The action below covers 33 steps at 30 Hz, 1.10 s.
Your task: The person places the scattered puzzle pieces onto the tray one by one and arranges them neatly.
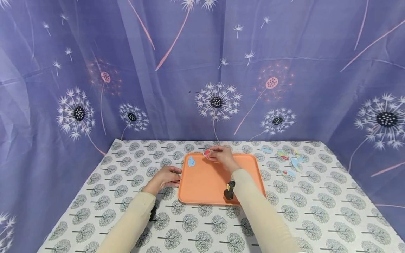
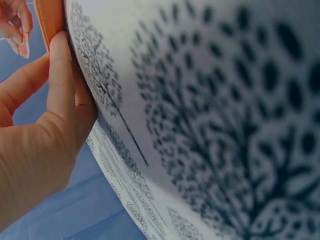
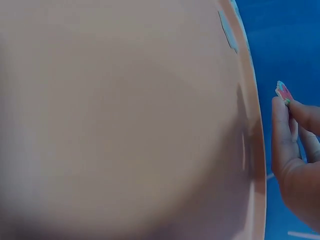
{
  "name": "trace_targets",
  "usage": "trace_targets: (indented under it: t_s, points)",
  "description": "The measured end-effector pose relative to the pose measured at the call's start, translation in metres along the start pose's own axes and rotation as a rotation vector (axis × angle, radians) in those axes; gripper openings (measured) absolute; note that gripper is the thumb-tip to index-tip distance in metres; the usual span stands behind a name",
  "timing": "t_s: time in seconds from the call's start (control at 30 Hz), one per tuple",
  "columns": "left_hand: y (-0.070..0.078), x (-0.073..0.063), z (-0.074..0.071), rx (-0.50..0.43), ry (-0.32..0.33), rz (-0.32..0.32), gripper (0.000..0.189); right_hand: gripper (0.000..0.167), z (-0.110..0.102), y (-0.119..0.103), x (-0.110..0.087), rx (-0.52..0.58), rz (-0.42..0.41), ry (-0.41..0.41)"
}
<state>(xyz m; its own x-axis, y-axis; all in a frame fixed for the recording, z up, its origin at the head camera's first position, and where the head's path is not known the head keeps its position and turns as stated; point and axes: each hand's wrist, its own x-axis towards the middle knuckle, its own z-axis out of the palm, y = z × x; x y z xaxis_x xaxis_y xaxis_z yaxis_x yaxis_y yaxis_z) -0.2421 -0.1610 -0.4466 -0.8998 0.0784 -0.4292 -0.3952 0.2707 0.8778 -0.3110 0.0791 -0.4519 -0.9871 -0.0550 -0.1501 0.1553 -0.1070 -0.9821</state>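
Observation:
An orange tray (image 1: 202,188) lies on the table. My left hand (image 1: 167,176) is at its left edge, and in the left wrist view the thumb and fingers (image 2: 60,75) hold the rim. Over the tray's far part, my right hand (image 1: 223,157) pinches a small flat red cutout with a pale edge (image 1: 207,153). Seen from the right wrist, that cutout (image 3: 283,91) shows pink, with bits of green and light blue, between thumb and fingertips. A light blue flat cutout (image 1: 191,161) lies in the tray's far left corner.
Several flat colourful cutouts (image 1: 295,164) lie on the table right of the tray. The tablecloth (image 1: 202,228) has a grey tree print. Behind the table hangs a purple curtain (image 1: 177,91) with dandelions. A black strap (image 1: 229,189) is on the right wrist.

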Motion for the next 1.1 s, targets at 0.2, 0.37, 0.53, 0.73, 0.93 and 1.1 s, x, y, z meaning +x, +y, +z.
trace_targets:
  t_s: [0.2,0.37,0.53,0.73,0.93,1.1]
  points:
    - [0.0,0.002,0.001,0.002,-0.005,0.002,0.035,0.035,0.015,0.006,0.001,0.047,0.02,0.01]
    - [0.001,0.003,0.001,0.01,-0.004,-0.009,0.035,0.036,0.023,0.009,0.003,0.045,0.027,0.014]
    - [0.002,0.003,0.0,0.013,-0.007,-0.009,0.035,0.034,0.028,0.015,0.005,0.044,0.02,0.024]
    - [0.001,0.002,0.0,0.018,-0.002,-0.012,0.035,0.031,0.031,0.02,0.005,0.01,0.012,0.041]
    - [0.002,0.0,0.0,0.019,-0.003,-0.014,0.035,0.029,0.032,0.02,0.004,-0.045,0.011,0.045]
    - [0.002,0.001,0.0,0.009,0.003,-0.016,0.034,0.027,0.035,0.02,0.005,-0.095,0.002,0.054]
